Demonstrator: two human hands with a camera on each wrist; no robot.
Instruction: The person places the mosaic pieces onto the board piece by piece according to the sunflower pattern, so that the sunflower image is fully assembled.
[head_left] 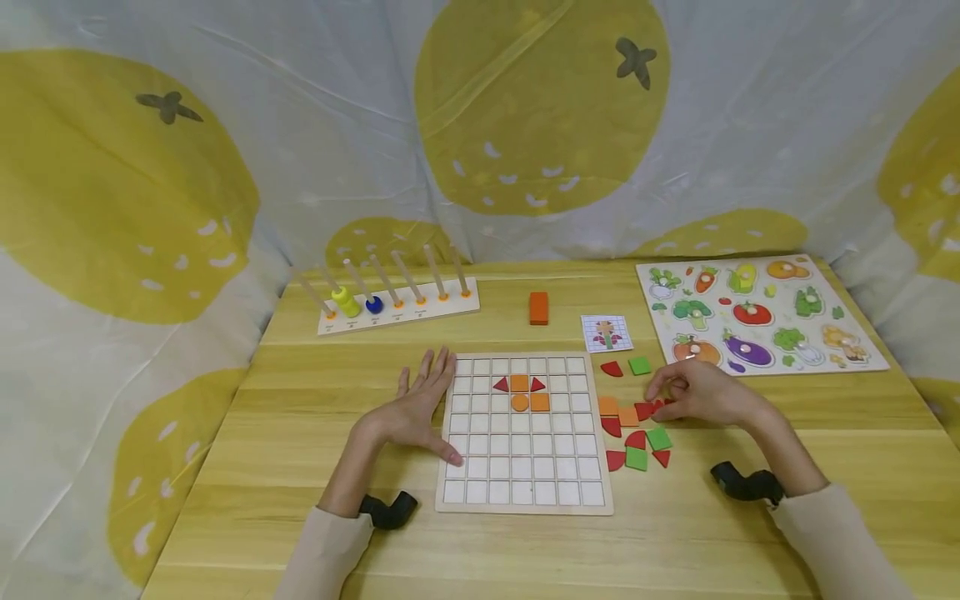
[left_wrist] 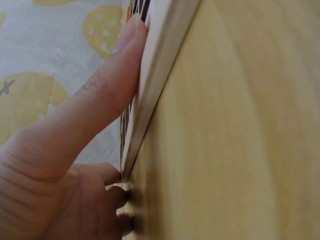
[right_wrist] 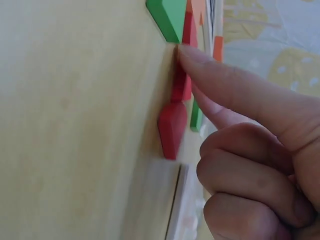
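A white grid board [head_left: 525,467] lies in the middle of the wooden table [head_left: 300,433]. Its upper rows hold two red triangles [head_left: 501,384], an orange circle [head_left: 520,402] and orange squares. My left hand [head_left: 420,408] lies flat with straight fingers against the board's left edge; in the left wrist view the thumb [left_wrist: 100,110] runs along that edge [left_wrist: 155,85]. My right hand [head_left: 697,392] is over the loose red, green and orange pieces [head_left: 636,458] right of the board. Its fingertips pinch a red piece [right_wrist: 179,85], its other fingers curled. Another red piece [right_wrist: 172,127] and a green piece [right_wrist: 167,15] lie close by.
At the back left stands a peg rack [head_left: 397,304] with a yellow and a blue ring. An orange block [head_left: 538,307] and a small pattern card [head_left: 606,332] lie behind the board. A vegetable puzzle [head_left: 757,312] fills the back right. Patterned cloth surrounds the table.
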